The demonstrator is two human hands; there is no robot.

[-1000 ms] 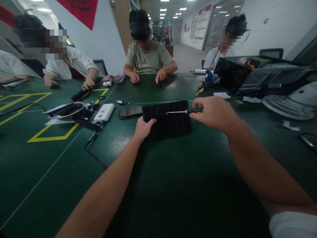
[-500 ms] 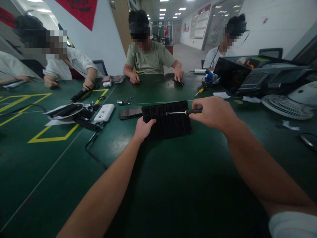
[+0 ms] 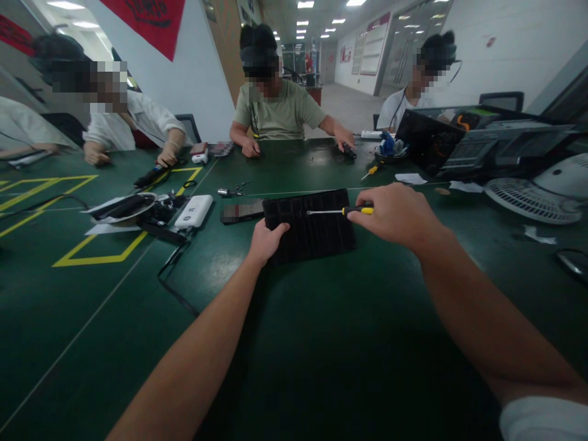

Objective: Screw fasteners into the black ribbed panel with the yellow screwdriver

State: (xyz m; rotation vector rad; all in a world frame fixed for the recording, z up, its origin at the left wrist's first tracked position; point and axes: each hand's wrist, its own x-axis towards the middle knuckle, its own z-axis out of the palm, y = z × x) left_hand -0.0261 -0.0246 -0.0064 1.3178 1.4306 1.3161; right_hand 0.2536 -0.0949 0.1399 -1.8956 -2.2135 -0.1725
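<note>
A flat black panel [image 3: 310, 223] with ridges lies on the green table [image 3: 321, 343], in the middle, a bit in front of the person. The left hand [image 3: 266, 240] grips its near left corner. The thumb lies on top and the other fingers curl round the edge (you cannot see their tips).

The right hand [image 3: 395, 214] holds a screwdriver [image 3: 340, 211] with a yellow and black handle. The fingers are closed round the handle and pinch it. The thin metal shaft points left, low over the panel. The tip is above the middle of the top part. I cannot tell if the tip touches the panel.

Just left of the panel lies a small dark flat thing [image 3: 241, 211] that is blurred. Next to that is a white box [image 3: 193, 210] with rounded ends. A black cable [image 3: 177, 275] runs from there across the table. Yellow lines [image 3: 92, 254] are painted on the table on the left.

Past the panel, to the right, a little screwdriver [image 3: 372, 170] lies by itself. Far right is a white fan [image 3: 537, 196] lying flat, and behind it a pile of dark machines [image 3: 487, 144].

Across the table sits a person in a green shirt [image 3: 280, 110], with one hand [image 3: 344, 138] stretched out on a small dark thing.
</note>
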